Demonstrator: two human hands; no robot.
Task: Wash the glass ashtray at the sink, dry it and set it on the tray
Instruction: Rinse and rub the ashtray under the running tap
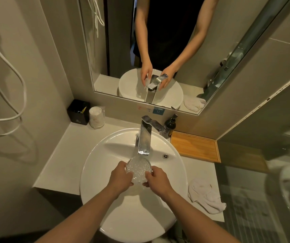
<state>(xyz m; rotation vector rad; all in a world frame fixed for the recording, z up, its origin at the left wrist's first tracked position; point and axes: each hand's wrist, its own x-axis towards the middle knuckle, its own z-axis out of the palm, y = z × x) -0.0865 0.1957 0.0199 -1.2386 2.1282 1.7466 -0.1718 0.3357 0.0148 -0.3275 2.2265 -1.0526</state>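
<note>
The round glass ashtray [138, 168] is held over the white basin [105, 172], right under the chrome tap [145, 135]. Water runs from the spout into it and foams. My left hand [120, 178] grips its left rim and my right hand [156, 180] grips its near right edge, fingers over the glass. A wooden tray [195, 146] lies on the counter to the right of the tap, with nothing on it. A crumpled white towel [204, 195] lies on the counter at the basin's right.
A dark soap pump bottle [170, 125] stands between tap and tray. A black box [79, 112] and wrapped cups [96, 117] sit at the counter's back left. A mirror [211, 50] hangs behind; white cables [9, 95] dangle at left. The basin's overflow hole [165, 156] is near the tap.
</note>
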